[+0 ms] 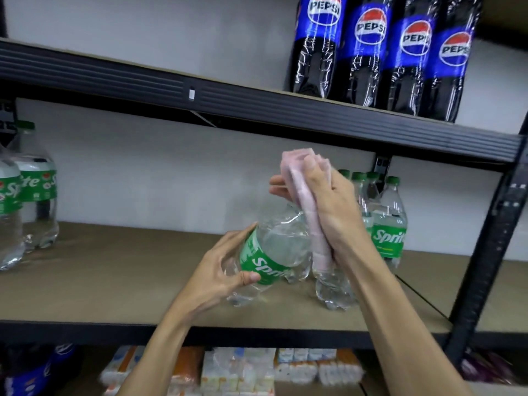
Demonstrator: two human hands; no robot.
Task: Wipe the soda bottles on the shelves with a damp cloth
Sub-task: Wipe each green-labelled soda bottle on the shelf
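The left grip [217, 270] was closed around the label of a tilted Sprite bottle [283, 241] over the middle shelf [114, 267], while the right grip [334, 218] clasped a folded pink cloth [300, 178] against that bottle's neck and shoulder. By this evidence the task stood mid-wipe on one bottle. Whether the neighbouring Sprite bottles [388, 224] at 3 o'clock, the far Sprite bottles [28, 195] at 9 o'clock or the Pepsi bottles [385, 52] at 1 o'clock had been wiped could not be told.

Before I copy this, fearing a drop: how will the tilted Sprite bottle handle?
Probably heavy: the Sprite bottle looks full. Perhaps slippery under the pink cloth. Round, so it may roll if laid down.
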